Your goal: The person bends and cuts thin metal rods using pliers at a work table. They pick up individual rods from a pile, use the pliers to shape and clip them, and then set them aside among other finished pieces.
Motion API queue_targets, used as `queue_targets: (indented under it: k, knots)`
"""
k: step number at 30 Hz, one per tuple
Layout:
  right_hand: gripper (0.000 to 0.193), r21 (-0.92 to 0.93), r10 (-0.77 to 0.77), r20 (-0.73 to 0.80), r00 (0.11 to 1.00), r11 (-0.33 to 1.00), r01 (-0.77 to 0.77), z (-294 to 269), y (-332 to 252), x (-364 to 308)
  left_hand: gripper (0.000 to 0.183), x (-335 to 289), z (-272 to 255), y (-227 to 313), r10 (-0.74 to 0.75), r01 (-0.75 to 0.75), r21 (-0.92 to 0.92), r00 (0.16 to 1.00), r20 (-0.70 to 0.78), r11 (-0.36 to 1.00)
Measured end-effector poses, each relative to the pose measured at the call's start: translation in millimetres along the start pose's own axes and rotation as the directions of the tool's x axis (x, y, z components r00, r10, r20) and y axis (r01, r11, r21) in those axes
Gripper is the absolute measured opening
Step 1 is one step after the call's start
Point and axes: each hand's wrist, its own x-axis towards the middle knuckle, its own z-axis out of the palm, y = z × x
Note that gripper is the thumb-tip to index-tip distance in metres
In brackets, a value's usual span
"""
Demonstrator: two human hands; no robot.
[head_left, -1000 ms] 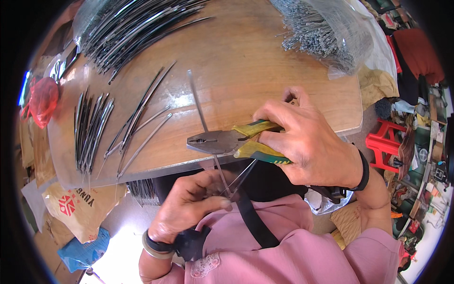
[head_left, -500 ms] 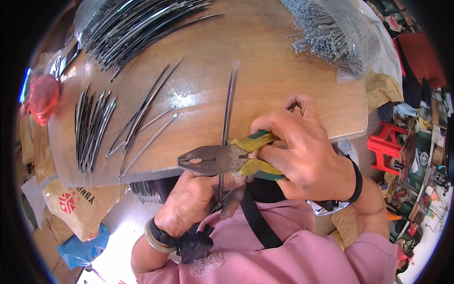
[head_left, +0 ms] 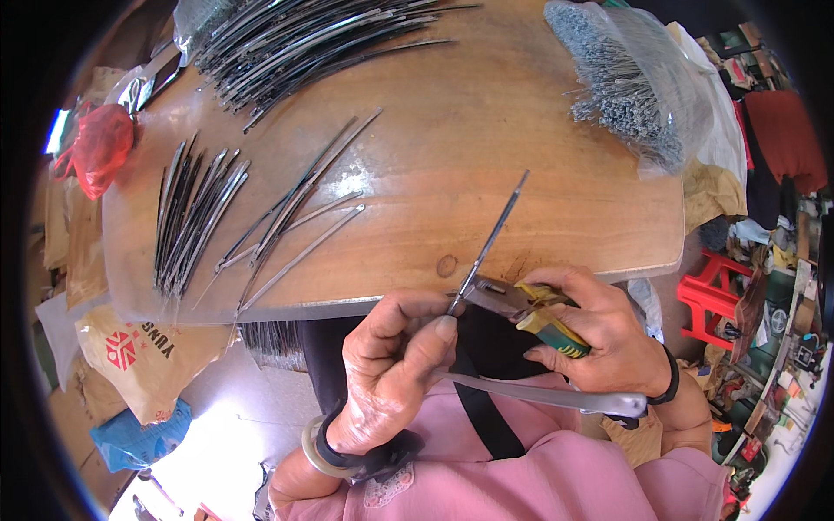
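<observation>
Between the thumb and forefinger of my left hand (head_left: 391,360), a thin dark metal strip (head_left: 497,233) is pinched, slanting up to the right over the table edge. A greyer strip (head_left: 556,395) with a rounded end runs from the same hand to the right, below my other hand; whether the two strips are joined is hidden by my fingers. My right hand (head_left: 612,334) is closed around combination pliers (head_left: 512,300) with yellow and green handles. The pliers' jaws point left, close beside the upper strip near my left fingertips; I cannot tell whether they touch it.
Several metal strips lie on the wooden table (head_left: 521,200), in a small bundle (head_left: 195,217), a loose group (head_left: 300,195) and a large pile (head_left: 321,43). A plastic bag of thin grey wires (head_left: 625,95) sits at the far right. A red stool (head_left: 708,295) stands beyond the table's right edge.
The pliers have moved right and down off the middle of the strip, and turned. The strip now leans right, and the greyer strip has swung out below my right hand.
</observation>
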Motion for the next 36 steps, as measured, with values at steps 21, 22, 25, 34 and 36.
queue_targets:
  k: [21,22,25,34,36]
  knots:
    - [0.025,-0.253,-0.369,-0.02,0.929,0.901,0.352,0.0,-25.4,127.1,0.013,-29.4,-107.2,53.1,0.377,-0.278,0.264,0.791,-0.483,0.923]
    - [0.025,-0.352,-0.483,-0.056,0.874,0.828,0.435,9.4,-28.1,151.5,0.012,-27.1,-118.1,64.2,0.443,-0.339,0.287,0.732,-0.518,0.896]
    - [0.014,-0.613,-0.65,0.003,0.76,0.599,0.515,26.3,-17.1,197.8,0.012,-4.6,-150.5,84.7,0.564,-0.397,0.411,0.676,-0.474,0.821]
    - [0.014,-0.664,-0.72,0.121,0.684,0.453,0.595,27.3,6.0,217.2,0.01,28.5,-174.0,90.1,0.661,-0.24,0.761,0.684,-0.308,0.603]
    - [0.015,-0.676,-0.721,0.11,0.684,0.45,0.583,18.9,2.1,206.4,0.01,32.6,-172.9,86.8,0.733,-0.193,0.904,0.66,-0.168,0.381]
